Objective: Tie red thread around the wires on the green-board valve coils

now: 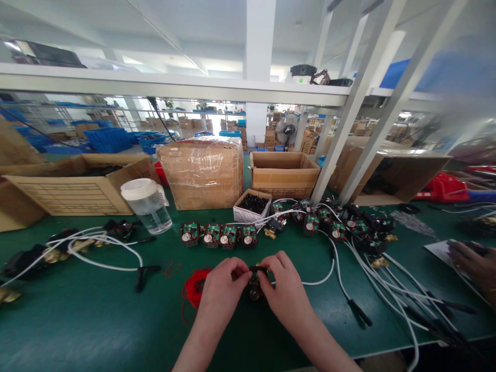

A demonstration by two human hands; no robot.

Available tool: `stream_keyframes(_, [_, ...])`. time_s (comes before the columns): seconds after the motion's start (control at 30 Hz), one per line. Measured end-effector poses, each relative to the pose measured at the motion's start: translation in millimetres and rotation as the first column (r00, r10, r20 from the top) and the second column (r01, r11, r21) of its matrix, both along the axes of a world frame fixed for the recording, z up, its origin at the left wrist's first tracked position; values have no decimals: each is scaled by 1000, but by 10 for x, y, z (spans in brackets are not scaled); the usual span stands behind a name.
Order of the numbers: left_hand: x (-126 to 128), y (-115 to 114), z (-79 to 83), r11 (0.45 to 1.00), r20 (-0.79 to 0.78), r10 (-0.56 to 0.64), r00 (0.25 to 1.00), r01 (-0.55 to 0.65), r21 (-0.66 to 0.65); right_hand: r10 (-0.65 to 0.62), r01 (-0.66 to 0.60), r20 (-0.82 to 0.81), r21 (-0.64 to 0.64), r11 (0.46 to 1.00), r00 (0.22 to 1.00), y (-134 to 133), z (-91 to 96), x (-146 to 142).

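Observation:
My left hand (227, 284) and my right hand (284, 284) meet low in the middle of the view. Thumb and fingers of each are pinched on one end of a small dark strip-like part (258, 268); its exact kind is too small to tell. Right beneath it is an actuator-like unit with a green circuit board (254, 292), partly covered by my fingers. A white cable (310, 283) runs off to the right from near my right hand. Beside my left wrist lies a bundle of thin red wire (195, 288).
Several similar circuit-board units (219, 235) stand in a row behind my hands. More units and white cables (391, 279) crowd the right side. A small box of black parts (252, 202), a plastic jug (146, 205) and cartons (201, 173) line the back. A co-worker's hand (470, 258) is at far right.

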State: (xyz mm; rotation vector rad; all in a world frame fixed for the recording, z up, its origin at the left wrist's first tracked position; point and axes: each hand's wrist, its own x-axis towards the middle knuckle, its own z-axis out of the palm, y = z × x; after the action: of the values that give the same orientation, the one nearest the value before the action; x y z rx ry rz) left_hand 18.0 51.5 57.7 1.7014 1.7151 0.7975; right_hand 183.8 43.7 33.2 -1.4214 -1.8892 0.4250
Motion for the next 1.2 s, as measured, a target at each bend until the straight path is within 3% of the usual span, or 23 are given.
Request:
stream_keyframes(0.2, [-30,2,62,998,-4,-2,1000,2,-55,3,-6,-104,-29,1000,995,76,-50,-24])
stream_keyframes(0.33, [-85,1,51,993,80,-36,996,45,-109,23,-28,-129,-33,999,991,78,-53,-8])
stream_keyframes(0.57, [-34,22,-82,997,202,9,979,5,-73,21,-25,-147,-29,999,989,81,-67,8])
stream_keyframes(0.77, [39,35,-94,996,263,21,965,2,-87,17,-28,-188,-54,998,982,117,-68,31])
stream_keyframes(1.2, [28,44,-179,999,231,0,973,9,-38,-33,-2,-268,-129,992,963,139,-99,23])
